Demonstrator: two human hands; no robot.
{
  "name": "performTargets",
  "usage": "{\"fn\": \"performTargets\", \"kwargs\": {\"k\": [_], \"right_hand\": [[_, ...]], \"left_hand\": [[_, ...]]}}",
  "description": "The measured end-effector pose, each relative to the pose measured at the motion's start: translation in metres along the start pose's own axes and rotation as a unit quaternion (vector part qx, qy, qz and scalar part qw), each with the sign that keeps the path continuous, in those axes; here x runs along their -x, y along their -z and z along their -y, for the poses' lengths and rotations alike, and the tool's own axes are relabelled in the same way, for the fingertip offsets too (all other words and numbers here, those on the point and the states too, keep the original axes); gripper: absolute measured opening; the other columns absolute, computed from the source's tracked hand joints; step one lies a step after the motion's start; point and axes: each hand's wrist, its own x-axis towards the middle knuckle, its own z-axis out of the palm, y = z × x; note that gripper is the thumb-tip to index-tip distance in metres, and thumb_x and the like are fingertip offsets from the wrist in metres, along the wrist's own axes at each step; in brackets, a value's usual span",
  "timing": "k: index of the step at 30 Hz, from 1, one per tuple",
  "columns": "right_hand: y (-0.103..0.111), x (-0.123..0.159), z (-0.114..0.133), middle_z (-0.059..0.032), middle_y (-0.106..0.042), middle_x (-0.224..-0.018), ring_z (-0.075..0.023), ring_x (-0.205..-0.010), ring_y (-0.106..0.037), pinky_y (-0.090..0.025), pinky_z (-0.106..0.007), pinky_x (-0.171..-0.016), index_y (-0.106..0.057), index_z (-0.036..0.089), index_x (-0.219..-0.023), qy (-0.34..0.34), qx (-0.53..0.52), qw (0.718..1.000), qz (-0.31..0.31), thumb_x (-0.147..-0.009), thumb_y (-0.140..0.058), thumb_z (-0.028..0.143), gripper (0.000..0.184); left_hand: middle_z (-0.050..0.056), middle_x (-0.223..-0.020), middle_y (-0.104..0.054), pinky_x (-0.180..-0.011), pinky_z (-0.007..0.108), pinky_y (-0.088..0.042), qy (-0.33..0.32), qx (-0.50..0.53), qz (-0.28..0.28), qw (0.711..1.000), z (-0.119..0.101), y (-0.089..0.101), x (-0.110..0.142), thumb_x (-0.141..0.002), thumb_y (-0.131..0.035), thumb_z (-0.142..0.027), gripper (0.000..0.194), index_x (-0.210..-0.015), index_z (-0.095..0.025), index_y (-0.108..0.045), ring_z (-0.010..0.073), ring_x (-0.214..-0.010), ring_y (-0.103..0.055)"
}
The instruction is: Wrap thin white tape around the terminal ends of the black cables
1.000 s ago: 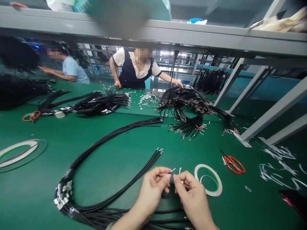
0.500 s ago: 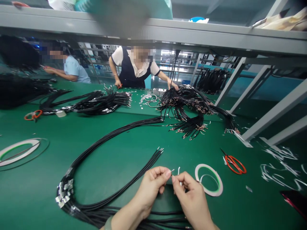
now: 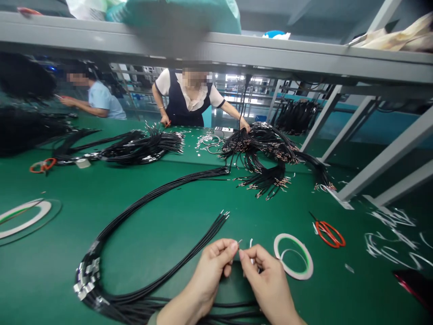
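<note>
My left hand (image 3: 213, 271) pinches a tiny metal-tipped wire piece (image 3: 239, 243) between thumb and fingers. My right hand (image 3: 267, 282) holds a thin white strip (image 3: 251, 243) close beside it, and the fingertips of the two hands nearly meet. Just beyond my left hand lie the stripped ends of a long bundle of black wires (image 3: 219, 221), which loops left and back under my forearms. Metal terminals (image 3: 86, 275) cluster on the loop's left side. What my fingers hide of both small pieces cannot be seen.
A tape roll (image 3: 292, 256) and red-handled scissors (image 3: 328, 234) lie right of my hands on the green table mat (image 3: 142, 253). White scraps (image 3: 389, 243) lie further right. Across the table, two co-workers (image 3: 186, 97) handle black wire bundles (image 3: 264, 149). A grey shelf (image 3: 216, 49) runs overhead.
The view has tilted slightly. My hands have shifted a little left and closer together, still pinching the same small pieces.
</note>
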Motion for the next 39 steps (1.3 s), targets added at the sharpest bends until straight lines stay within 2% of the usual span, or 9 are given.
{"fn": "performTargets", "kwargs": {"k": [4, 7, 11, 14, 24, 35, 39], "right_hand": [[0.001, -0.001, 0.0, 0.0011, -0.056, -0.059, -0.0129, -0.053, -0.048, -0.037, -0.021, -0.051, -0.06, 0.017, -0.073, -0.006, -0.008, 1.0, -0.005, -0.09, -0.052, 0.038, 0.028], [0.002, -0.001, -0.001, 0.0014, -0.056, -0.059, -0.0126, -0.052, -0.048, -0.037, -0.021, -0.05, -0.059, 0.017, -0.072, -0.01, -0.01, 1.0, -0.012, -0.09, -0.052, 0.039, 0.029], [0.001, -0.001, -0.002, 0.0004, -0.059, -0.059, -0.0125, -0.052, -0.048, -0.037, -0.021, -0.049, -0.061, 0.017, -0.073, -0.011, -0.008, 1.0, -0.016, -0.089, -0.053, 0.039, 0.029], [0.001, 0.0, -0.002, -0.0008, -0.062, -0.062, -0.0124, -0.051, -0.048, -0.037, -0.02, -0.048, -0.063, 0.016, -0.076, 0.004, 0.0, 1.0, -0.014, -0.089, -0.054, 0.037, 0.026], [0.002, 0.003, 0.0, 0.0004, -0.061, -0.058, -0.0114, -0.048, -0.048, -0.037, -0.02, -0.047, -0.065, 0.017, -0.076, 0.062, 0.067, 0.995, -0.04, -0.088, -0.055, 0.03, 0.021], [0.006, 0.0, 0.005, 0.0007, -0.061, -0.057, -0.0108, -0.046, -0.05, -0.038, -0.019, -0.045, -0.064, 0.017, -0.073, 0.052, 0.06, 0.996, -0.046, -0.088, -0.055, 0.029, 0.022], [0.007, 0.0, 0.008, 0.0, -0.062, -0.058, -0.0116, -0.047, -0.052, -0.04, -0.02, -0.046, -0.064, 0.017, -0.073, 0.044, 0.05, 0.997, -0.041, -0.088, -0.056, 0.03, 0.022]], "left_hand": [[-0.003, -0.062, -0.054, -0.046, 0.015, -0.03, 0.009, 0.029, 0.01, 0.999, -0.005, 0.002, 0.001, -0.073, -0.075, -0.032, 0.025, -0.085, -0.011, -0.068, 0.0032, -0.048, -0.039], [0.0, -0.071, -0.063, -0.047, 0.014, -0.035, -0.009, 0.003, 0.011, 1.0, -0.008, 0.002, 0.001, -0.067, -0.079, -0.029, 0.032, -0.092, -0.012, -0.07, 0.0024, -0.048, -0.045], [0.002, -0.063, -0.066, -0.047, 0.017, -0.044, -0.036, -0.046, -0.028, 0.998, -0.007, 0.002, -0.003, -0.057, -0.085, -0.034, 0.035, -0.079, -0.01, -0.07, 0.0068, -0.048, -0.055], [0.003, -0.059, -0.069, -0.05, 0.019, -0.049, -0.041, -0.053, -0.042, 0.997, -0.005, 0.002, -0.004, -0.056, -0.085, -0.036, 0.034, -0.073, -0.01, -0.07, 0.0099, -0.05, -0.06], [0.003, -0.057, -0.069, -0.048, 0.02, -0.052, -0.042, -0.06, -0.032, 0.997, -0.004, 0.001, -0.003, -0.058, -0.083, -0.04, 0.036, -0.073, -0.01, -0.068, 0.0115, -0.049, -0.062], [0.003, -0.051, -0.067, -0.048, 0.019, -0.049, -0.015, -0.083, -0.004, 0.996, -0.006, 0.002, 0.0, -0.063, -0.079, -0.044, 0.039, -0.075, -0.009, -0.067, 0.01, -0.044, -0.059], [0.003, -0.056, -0.067, -0.048, 0.019, -0.048, -0.005, -0.062, 0.013, 0.998, -0.009, 0.001, 0.002, -0.064, -0.079, -0.042, 0.037, -0.072, -0.009, -0.066, 0.0094, -0.046, -0.059]]}}
